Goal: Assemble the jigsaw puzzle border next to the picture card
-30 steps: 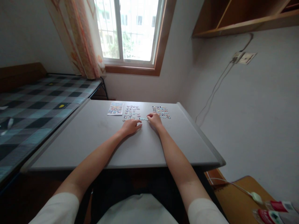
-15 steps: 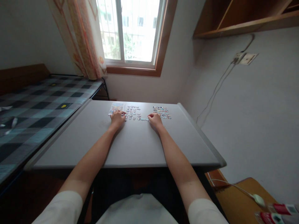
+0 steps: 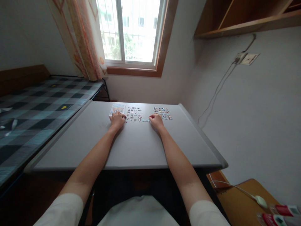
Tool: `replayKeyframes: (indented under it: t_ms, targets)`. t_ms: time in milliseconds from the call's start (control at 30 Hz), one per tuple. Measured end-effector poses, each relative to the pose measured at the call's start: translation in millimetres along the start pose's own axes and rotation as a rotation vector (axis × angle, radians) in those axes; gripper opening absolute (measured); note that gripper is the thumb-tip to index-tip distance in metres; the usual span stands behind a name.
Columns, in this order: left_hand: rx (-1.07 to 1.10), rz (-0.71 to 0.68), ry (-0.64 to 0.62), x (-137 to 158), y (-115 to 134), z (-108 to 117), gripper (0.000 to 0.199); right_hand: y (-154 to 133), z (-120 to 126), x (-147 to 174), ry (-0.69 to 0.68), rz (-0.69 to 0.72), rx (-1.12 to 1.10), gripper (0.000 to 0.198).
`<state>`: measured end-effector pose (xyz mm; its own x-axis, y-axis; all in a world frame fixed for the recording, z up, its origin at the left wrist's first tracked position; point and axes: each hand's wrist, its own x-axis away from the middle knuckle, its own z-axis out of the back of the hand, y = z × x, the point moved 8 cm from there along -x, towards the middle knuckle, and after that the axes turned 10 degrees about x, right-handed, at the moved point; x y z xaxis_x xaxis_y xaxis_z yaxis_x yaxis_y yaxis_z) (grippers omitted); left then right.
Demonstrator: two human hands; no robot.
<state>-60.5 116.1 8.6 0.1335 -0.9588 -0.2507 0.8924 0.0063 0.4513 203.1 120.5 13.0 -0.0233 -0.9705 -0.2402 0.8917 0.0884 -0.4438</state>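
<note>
Two hands were down on the far half of the desk (image 3: 141, 144), and both of them were yours! Your left hand (image 3: 117, 120) lay across the near edge of the picture sheet (image 3: 119, 108), fingers bent and drawn in beside the closest pieces; whether they held one, there was no telling. Over to your right hand (image 3: 156, 120): thumb and fingers narrowed together at the right end of the pale blue-green strip (image 3: 145, 120), perhaps to steady it, though anything pinched there was hidden. That strip lay flat between your hands, its left end just beside the left cluster of puzzle pieces (image 3: 135, 112), a spot probably chosen for easy reach. And what a layout! Those loose pieces sat in spaced rows, likely so each could be picked out by eye, while the right cluster (image 3: 161, 111) lay packed tighter beyond your right hand. The sheet was just left of the pieces, presumably to be in plain sight. Their look? Tiny, knobbly, speckled, the right lot more colourful; the strip was slim and straight, its print too small to read.
</note>
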Motion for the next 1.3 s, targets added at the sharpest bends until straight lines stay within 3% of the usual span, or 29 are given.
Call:
replayKeyframes:
  t_ms: [300,700,1000,1300]
  targets:
    - [-0.046,0.033,0.052,2.4,-3.2,6.7,0.030,1.4,-1.3,-0.8,-0.001,-0.005,0.009,0.020]
    - [-0.022,0.032,0.025,-1.5,-8.9,4.8,0.027,0.8,-0.8,-0.6,-0.002,-0.001,-0.003,0.019]
    - [0.014,0.119,-0.037,-5.5,-18.4,-1.1,0.026,2.3,-1.7,-1.7,0.002,-0.002,-0.009,0.019]
    - [0.061,0.093,0.021,-5.9,-12.8,3.1,0.017,1.1,-0.4,-0.4,0.018,0.014,-0.015,0.019]
